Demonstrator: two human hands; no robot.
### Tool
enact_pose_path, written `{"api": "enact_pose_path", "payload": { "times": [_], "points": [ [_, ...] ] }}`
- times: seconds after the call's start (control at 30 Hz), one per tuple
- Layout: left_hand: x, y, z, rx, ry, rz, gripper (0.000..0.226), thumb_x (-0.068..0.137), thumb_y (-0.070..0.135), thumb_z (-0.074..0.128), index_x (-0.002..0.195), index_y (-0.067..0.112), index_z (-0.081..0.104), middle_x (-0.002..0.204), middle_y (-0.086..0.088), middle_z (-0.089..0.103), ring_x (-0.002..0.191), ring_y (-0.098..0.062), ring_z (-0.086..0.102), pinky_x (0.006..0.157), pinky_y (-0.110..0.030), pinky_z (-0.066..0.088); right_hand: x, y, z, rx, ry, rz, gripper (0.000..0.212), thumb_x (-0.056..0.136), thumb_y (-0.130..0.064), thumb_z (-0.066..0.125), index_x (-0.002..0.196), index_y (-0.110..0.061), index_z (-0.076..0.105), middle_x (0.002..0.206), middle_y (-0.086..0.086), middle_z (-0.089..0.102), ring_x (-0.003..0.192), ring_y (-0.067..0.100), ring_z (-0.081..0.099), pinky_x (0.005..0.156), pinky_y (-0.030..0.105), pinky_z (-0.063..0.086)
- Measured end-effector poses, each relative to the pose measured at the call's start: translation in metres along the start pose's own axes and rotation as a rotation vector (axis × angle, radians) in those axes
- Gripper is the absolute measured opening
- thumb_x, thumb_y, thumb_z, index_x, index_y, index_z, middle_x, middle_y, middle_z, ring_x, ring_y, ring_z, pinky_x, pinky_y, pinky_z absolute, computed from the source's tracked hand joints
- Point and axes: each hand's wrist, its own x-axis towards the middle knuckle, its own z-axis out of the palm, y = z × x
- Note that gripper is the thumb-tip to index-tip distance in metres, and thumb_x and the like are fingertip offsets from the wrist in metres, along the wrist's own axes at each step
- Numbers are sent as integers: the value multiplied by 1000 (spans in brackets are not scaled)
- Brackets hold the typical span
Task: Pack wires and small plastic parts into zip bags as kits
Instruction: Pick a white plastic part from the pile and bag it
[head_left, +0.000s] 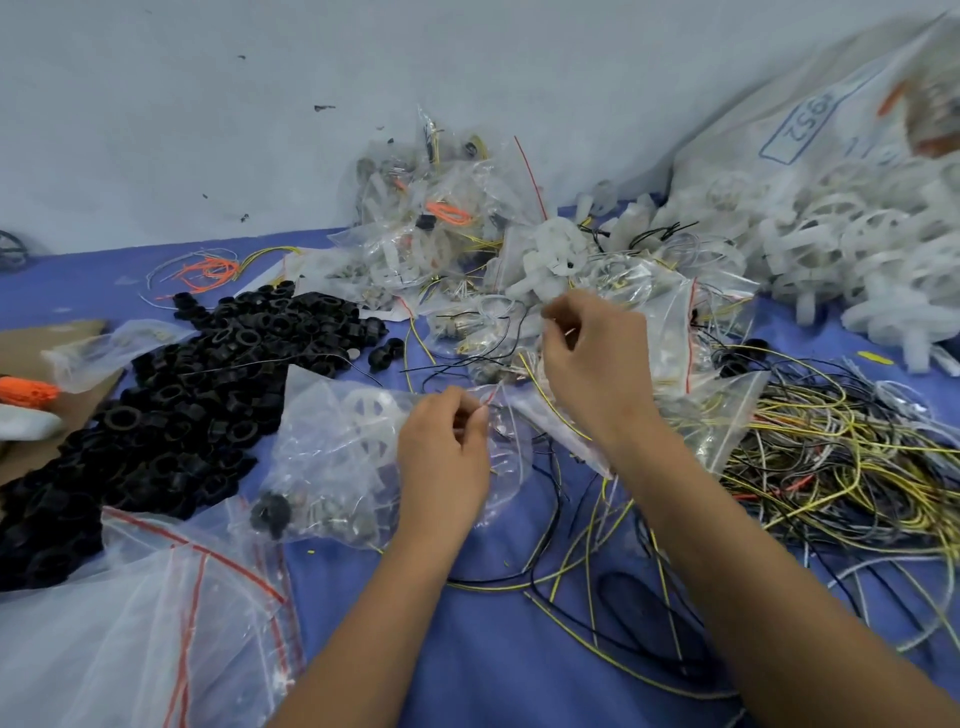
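Over bag (332, 457), both hands pinch.

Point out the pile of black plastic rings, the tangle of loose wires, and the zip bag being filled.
Pile of black plastic rings (208, 395), head view, middle of the heap.
Tangle of loose wires (831, 467), head view, dense centre of the tangle.
Zip bag being filled (332, 457), head view, clear front panel.

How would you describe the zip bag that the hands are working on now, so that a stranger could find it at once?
Start at the big heap of black plastic rings on the left of the blue table. Just right of it lies a clear zip bag, its mouth pinched by the left hand. Unlike the empty red-striped bags nearer the person, it holds a white wheel and a black part.
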Motion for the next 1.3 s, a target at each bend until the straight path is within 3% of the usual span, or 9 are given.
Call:
{"api": "enact_pose_path", "payload": {
  "times": [0.1, 0.23, 0.4, 0.63, 0.77, 0.87, 0.93, 1.03, 1.3],
  "points": [
    [3, -2, 1, -9, 13, -37, 15, 96, 13, 66, 82, 13, 64, 84, -1, 64, 79, -19, 63, 75, -35, 52, 34, 8, 7, -156, -110, -30, 19, 91, -10, 62, 104, -10, 75, 104, 10, 69, 95, 25, 63, 84, 27, 46],
    [5, -6, 2, -20, 12, -65, 17, 97, 16, 65, 81, 18, 62, 83, 0, 64, 77, -16, 62, 71, -25, 47, 68, 19, 30, -408, -372, 27, 39, 94, -8, 54, 133, -13, 59, 153, 20, 28, 134, 43, 32, 110, 45, 34],
    [5, -8, 4, -36, -6, -90, 19, 98, 20, 65, 80, 21, 60, 82, 0, 63, 74, -17, 61, 69, -30, 50, 82, 43, 46, -546, -592, 105, 58, 87, -2, 45, 144, -13, 39, 165, 16, -5, 146, 51, 1, 118, 55, 21],
    [5, -6, 2, -66, 13, -96, 19, 98, 18, 65, 79, 21, 61, 84, -1, 64, 75, -15, 61, 72, -29, 50, 102, 52, 46, -558, -539, 112, 55, 101, -22, 48, 154, -15, 33, 155, 21, 25, 139, 46, 22, 117, 50, 22],
    [6, -3, 1, -116, 74, -112, 18, 98, 15, 64, 81, 18, 63, 81, 0, 64, 74, -17, 59, 72, -33, 51, 86, 35, 32, -164, -130, 52, 40, 101, -15, 52, 141, -17, 59, 131, 17, 51, 121, 34, 50, 108, 38, 38],
    [7, 0, -1, -156, 122, -121, 17, 98, 14, 64, 82, 15, 63, 81, -1, 65, 74, -17, 59, 72, -31, 50, 47, 12, 12, 201, 115, -1, 33, 98, -8, 53, 121, -21, 72, 97, 4, 65, 84, 18, 63, 79, 33, 50],
    [7, 2, -3, -197, 162, -127, 17, 99, 13, 63, 82, 15, 63, 80, 1, 65, 72, -12, 58, 70, -23, 47, 16, -4, 5, 424, 87, 20, 32, 97, -7, 54, 119, -24, 70, 83, 7, 66, 66, 8, 56, 65, 31, 45],
    [7, 3, -8, -278, 209, -133, 18, 100, 13, 62, 83, 13, 62, 76, 4, 63, 68, -6, 53, 66, -17, 42, -26, -18, 5, 634, -13, 146, 38, 96, -7, 59, 129, -26, 59, 81, 14, 65, 62, 12, 52, 62, 32, 44],
    [6, 5, -11, -365, 313, -106, 22, 101, 15, 61, 80, 18, 58, 72, 3, 60, 64, -7, 50, 63, -20, 42, -48, -16, 5, 332, -125, -103, 25, 87, -7, 70, 109, -18, 72, 75, -11, 57, 58, 13, 48, 58, 20, 40]
  ]
}}
